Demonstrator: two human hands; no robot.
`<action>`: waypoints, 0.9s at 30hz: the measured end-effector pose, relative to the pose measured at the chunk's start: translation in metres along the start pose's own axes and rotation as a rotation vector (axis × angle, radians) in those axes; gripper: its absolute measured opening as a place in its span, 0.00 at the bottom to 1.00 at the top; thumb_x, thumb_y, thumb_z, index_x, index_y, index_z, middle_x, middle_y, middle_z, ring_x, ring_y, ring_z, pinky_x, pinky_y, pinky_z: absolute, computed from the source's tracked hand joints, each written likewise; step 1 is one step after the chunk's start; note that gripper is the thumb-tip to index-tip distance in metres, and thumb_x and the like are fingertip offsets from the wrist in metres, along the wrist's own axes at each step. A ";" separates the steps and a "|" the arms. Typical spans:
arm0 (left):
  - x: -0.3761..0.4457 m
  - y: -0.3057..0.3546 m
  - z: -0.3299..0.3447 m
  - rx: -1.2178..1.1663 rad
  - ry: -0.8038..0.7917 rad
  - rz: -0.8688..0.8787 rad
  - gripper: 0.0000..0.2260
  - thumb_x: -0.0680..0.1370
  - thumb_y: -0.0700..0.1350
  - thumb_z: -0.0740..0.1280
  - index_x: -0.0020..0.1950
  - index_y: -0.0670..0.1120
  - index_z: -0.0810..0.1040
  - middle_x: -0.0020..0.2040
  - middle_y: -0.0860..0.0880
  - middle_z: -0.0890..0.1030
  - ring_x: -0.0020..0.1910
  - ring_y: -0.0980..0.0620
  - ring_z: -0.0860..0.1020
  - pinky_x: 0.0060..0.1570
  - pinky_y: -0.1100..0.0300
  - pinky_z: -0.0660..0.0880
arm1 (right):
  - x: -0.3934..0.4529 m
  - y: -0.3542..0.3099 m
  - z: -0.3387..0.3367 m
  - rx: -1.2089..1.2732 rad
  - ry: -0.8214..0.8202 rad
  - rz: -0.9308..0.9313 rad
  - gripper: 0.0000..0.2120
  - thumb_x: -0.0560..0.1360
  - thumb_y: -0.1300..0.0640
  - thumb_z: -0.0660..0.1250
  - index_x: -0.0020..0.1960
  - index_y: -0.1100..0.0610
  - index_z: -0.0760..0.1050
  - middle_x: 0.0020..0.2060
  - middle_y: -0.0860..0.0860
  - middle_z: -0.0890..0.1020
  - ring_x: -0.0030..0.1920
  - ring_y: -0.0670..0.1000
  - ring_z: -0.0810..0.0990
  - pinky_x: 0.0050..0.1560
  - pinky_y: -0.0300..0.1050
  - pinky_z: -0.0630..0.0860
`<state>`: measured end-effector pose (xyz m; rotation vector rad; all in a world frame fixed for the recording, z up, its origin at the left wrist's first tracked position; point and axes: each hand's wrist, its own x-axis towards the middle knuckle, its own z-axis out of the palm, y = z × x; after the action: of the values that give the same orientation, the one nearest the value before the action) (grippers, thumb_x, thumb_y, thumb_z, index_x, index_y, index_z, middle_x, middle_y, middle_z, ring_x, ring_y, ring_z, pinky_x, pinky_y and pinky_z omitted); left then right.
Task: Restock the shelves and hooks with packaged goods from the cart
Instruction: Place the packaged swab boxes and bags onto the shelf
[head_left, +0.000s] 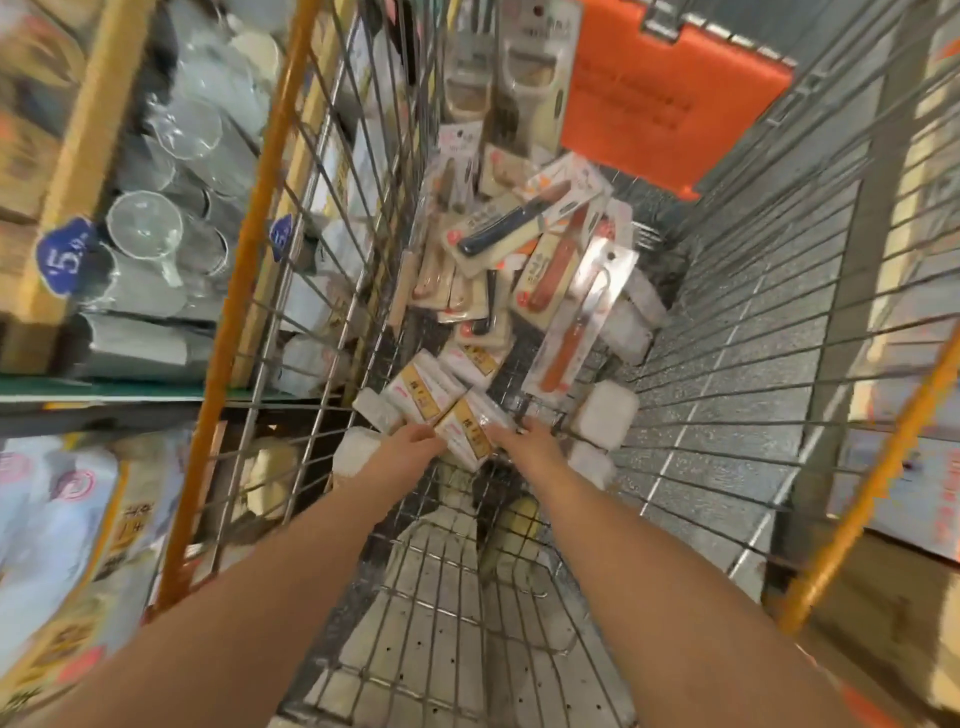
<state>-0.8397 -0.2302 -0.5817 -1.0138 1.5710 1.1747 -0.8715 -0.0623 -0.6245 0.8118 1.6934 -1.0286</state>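
Observation:
I look down into a wire cart (727, 322) with orange rails. Both arms reach to its bottom. My left hand (413, 441) and my right hand (530, 441) hold the two sides of a white pack with a yellow label (465, 426). A second pack of the same kind (423, 387) lies just beyond it. Further in lie several carded knives, among them a blue-handled knife (501, 231) and an orange-handled knife (563, 345). Carded peelers (524, 62) lean at the far end.
Small white blocks (605, 410) lie on the cart floor around the hands. An orange plastic flap (670, 98) hangs at the cart's far end. On the left are shelves with glass cups (150, 228), a blue price tag (65, 257), and bagged goods (57, 519) below.

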 end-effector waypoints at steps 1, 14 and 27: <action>0.003 -0.002 0.002 -0.052 -0.010 -0.023 0.05 0.82 0.46 0.62 0.58 0.51 0.72 0.45 0.53 0.74 0.45 0.53 0.75 0.49 0.54 0.72 | 0.005 0.003 0.002 0.060 0.003 0.013 0.37 0.75 0.49 0.71 0.76 0.61 0.59 0.71 0.57 0.70 0.68 0.57 0.72 0.60 0.44 0.69; 0.013 0.010 -0.005 -0.481 0.007 -0.102 0.09 0.83 0.41 0.61 0.63 0.48 0.73 0.48 0.51 0.74 0.53 0.46 0.77 0.52 0.51 0.75 | 0.077 0.032 0.066 0.711 -0.084 0.079 0.53 0.47 0.42 0.85 0.67 0.59 0.71 0.56 0.57 0.83 0.55 0.58 0.84 0.58 0.60 0.79; 0.002 0.004 -0.010 -0.259 -0.174 0.032 0.10 0.80 0.53 0.65 0.58 0.53 0.74 0.52 0.48 0.81 0.50 0.48 0.79 0.50 0.53 0.75 | -0.012 0.014 0.014 0.731 -0.268 0.040 0.27 0.68 0.52 0.74 0.65 0.57 0.75 0.60 0.60 0.81 0.58 0.60 0.80 0.65 0.61 0.71</action>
<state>-0.8456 -0.2393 -0.5814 -1.0227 1.3263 1.4759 -0.8505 -0.0694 -0.6196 1.0931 1.0570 -1.6801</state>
